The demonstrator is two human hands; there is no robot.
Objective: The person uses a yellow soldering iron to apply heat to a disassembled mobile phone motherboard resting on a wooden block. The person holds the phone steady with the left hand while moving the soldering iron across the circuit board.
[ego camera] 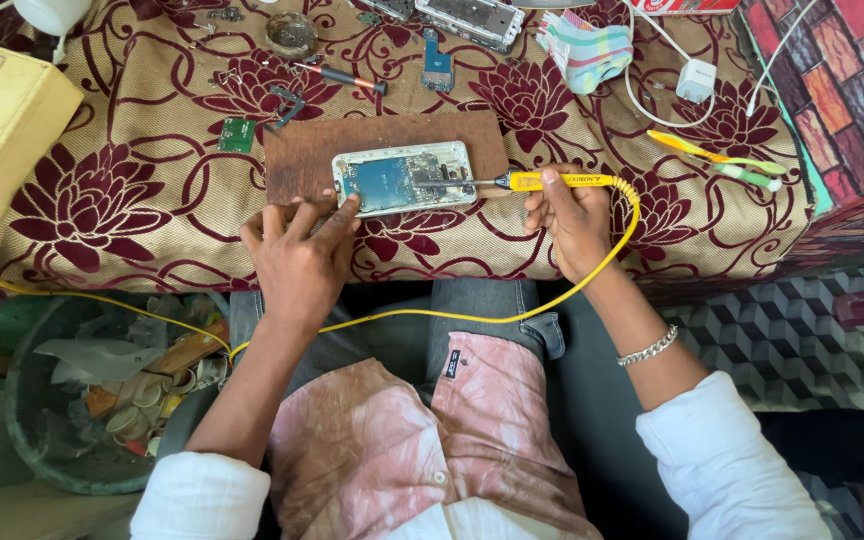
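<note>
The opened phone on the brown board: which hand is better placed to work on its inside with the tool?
The right hand. It already holds the yellow soldering iron, whose tip reaches over the opened phone. The left hand holds no tool; its fingers rest at the phone's near-left corner.

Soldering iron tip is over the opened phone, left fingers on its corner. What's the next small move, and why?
Probably lower the tip slightly onto the board. The right hand holds the yellow soldering iron level, its tip over the opened phone, though contact can't be told. The left hand pins the phone's near corner on the brown board.
</note>
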